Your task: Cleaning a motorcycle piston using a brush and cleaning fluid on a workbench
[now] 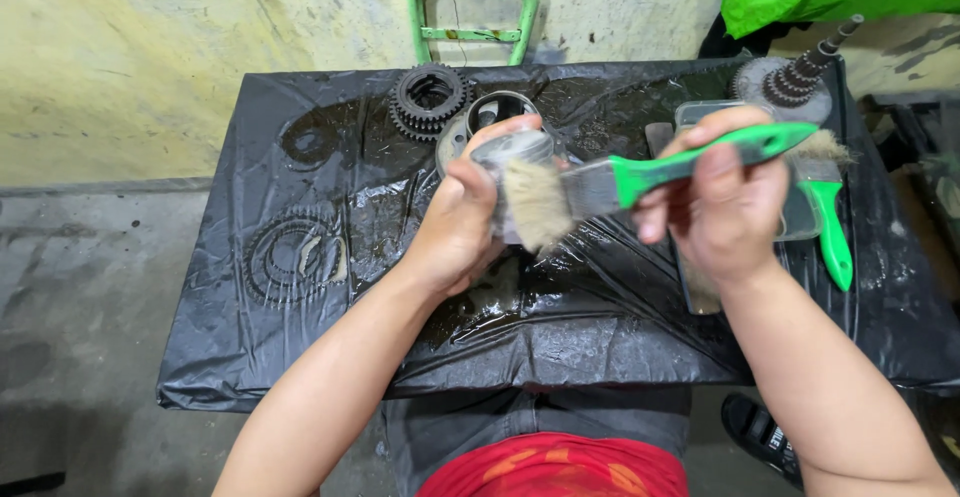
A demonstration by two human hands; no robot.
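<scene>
Nearest the camera, the person's red shirt is showing at six o'clock, with a black sandal at about five. Both forearms are reaching up over a table wrapped in wet black plastic sheeting. The left hand is curling closed around a round grey metal part, holding it up at the centre of the view. The right hand, at three o'clock from it, is gripping the green handle of a paintbrush, whose pale bristles are touching the part. Beyond, at three o'clock, a second green-handled brush is lying beside a clear tray. At twelve o'clock a metal ring and a dark gear are sitting, and a splined gear shaft is standing at two o'clock.
</scene>
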